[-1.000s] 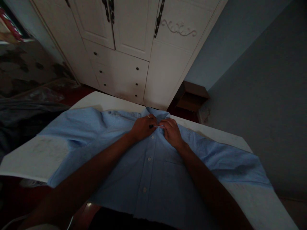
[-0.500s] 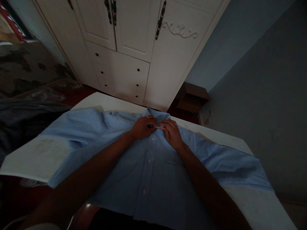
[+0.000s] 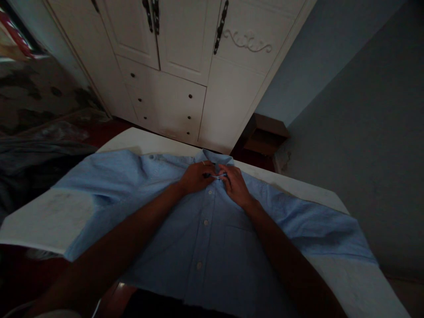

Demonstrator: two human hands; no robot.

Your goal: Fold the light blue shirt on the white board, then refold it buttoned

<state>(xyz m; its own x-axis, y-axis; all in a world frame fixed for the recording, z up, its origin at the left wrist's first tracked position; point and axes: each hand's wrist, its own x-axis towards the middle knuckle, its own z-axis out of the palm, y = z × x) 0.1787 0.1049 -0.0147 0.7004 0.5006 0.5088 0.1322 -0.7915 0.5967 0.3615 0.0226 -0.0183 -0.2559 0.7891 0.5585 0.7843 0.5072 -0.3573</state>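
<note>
A light-blue button-up shirt point(image 3: 175, 251) is laid front up on the white desk point(image 3: 46, 218), collar point(image 3: 217, 157) at the far edge, hem toward the wearer's body; probably placed this way so that the neck and front strip can be reached straight on by both arms. Sleeves are spread out to either side, likely so that no cloth is bunched under the work area. Left hand point(image 3: 196, 177) is nearly closed, a bit of shirt fabric just below the collar pinched between thumb and fingers; something small and dark shows at its fingertips, too dim to identify. Right hand point(image 3: 236, 184) is likewise curled, its thumb and fingertips closed on the same spot from the other side. Between them a thin fold of cloth is held up, seemingly so that both edges of the opening can be controlled at once. Pale buttons point(image 3: 206, 222) are lined up down the placket below, untouched. Exact fingertip contact is hidden by the fingers. Dark clothes point(image 3: 29, 168) are heaped beyond the desk's left end; a white wardrobe point(image 3: 232, 101) is seen behind.
</note>
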